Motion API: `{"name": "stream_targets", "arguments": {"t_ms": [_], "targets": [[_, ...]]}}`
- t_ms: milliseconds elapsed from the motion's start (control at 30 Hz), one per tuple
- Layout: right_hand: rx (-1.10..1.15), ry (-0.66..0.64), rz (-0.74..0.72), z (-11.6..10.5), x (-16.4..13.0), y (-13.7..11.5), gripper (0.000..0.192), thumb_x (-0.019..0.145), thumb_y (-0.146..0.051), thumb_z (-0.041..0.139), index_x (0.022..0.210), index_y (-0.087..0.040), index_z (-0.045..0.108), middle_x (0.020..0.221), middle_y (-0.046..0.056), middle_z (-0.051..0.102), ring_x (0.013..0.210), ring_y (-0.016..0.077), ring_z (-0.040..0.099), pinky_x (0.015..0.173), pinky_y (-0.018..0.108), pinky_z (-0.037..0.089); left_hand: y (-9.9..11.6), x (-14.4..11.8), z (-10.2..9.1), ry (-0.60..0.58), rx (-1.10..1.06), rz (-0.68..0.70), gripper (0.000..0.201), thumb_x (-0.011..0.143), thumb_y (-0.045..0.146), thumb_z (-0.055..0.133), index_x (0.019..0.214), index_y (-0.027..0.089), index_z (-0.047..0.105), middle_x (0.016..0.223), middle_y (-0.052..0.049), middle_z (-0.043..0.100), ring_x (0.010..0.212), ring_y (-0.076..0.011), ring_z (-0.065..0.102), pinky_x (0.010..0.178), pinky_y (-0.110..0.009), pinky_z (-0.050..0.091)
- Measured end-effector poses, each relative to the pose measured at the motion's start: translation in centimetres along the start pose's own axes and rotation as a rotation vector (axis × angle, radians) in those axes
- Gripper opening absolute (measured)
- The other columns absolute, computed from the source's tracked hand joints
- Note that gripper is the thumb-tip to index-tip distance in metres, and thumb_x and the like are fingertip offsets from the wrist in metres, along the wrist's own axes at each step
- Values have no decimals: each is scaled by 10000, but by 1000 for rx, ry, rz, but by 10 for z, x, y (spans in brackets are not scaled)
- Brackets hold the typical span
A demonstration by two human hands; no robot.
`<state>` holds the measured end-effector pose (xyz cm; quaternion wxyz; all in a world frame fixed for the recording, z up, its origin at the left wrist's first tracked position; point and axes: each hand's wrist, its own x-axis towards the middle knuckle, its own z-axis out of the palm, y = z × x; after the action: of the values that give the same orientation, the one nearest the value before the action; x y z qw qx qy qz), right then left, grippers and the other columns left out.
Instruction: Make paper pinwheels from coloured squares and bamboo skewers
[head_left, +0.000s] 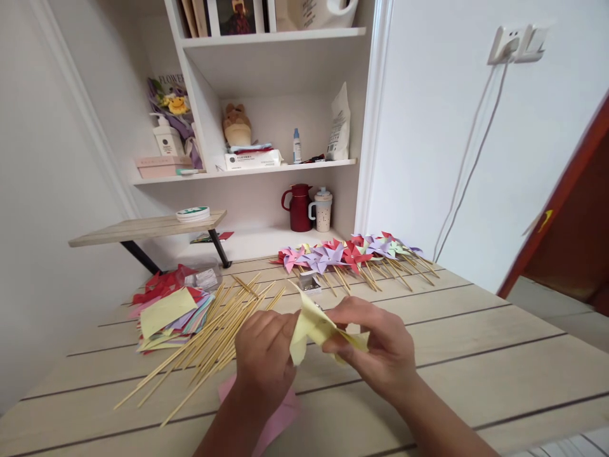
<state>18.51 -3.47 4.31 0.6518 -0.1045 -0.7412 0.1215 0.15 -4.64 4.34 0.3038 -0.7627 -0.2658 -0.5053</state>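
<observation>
A pale yellow paper pinwheel (311, 325), partly folded, is held up above the middle of the table. My left hand (266, 352) is closed at its left edge, fingers curled; whether a stick is also inside the fist is hidden. Thumb and fingers of my right hand (380, 346) pinch the paper's right side. A small shiny pin head (318, 306) shows at the paper's upper edge. Beneath my left forearm lies a pink paper sheet (283, 416). Just beyond the paper stands a small open box (310, 283) with shiny bits in it.
Loose wooden sticks (209, 343) lie left of my hands, beside a stack of coloured paper squares (169, 314). Several pinwheels on sticks (328, 255) rest at the back right. A raised wooden shelf (143, 230) stands back left; a red jug (301, 209) and a cup (323, 211) stand behind.
</observation>
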Motion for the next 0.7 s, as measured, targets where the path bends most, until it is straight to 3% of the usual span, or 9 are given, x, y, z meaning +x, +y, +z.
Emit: {"name": "stream_targets", "arguments": {"t_ms": [200, 433, 700], "targets": [[-80, 91, -7, 3, -3, 6, 521, 785, -347, 804, 1254, -282, 586, 1019, 74, 653, 942, 252, 624, 817, 452, 550, 5, 5, -4, -35, 14, 6, 176, 971, 208, 505, 1050, 147, 650, 769, -49, 739, 643, -155, 640, 605, -291, 470], [-7, 195, -33, 3, -6, 4, 334, 822, -169, 734, 1111, -278, 608, 1028, 65, 593, 895, 229, 642, 738, 410, 555, 14, 6, -18, -23, 113, 103, 213, 934, 161, 578, 1111, 120, 689, 892, -68, 756, 821, -176, 656, 787, -329, 476], [45, 146, -90, 2, -8, 6, 295, 829, -182, 727, 1095, -272, 637, 888, 56, 673, 762, 218, 661, 649, 387, 561, 21, 8, -20, 33, 197, 75, 213, 954, 120, 554, 1082, 138, 723, 835, -14, 764, 811, -138, 615, 982, -353, 344]]}}
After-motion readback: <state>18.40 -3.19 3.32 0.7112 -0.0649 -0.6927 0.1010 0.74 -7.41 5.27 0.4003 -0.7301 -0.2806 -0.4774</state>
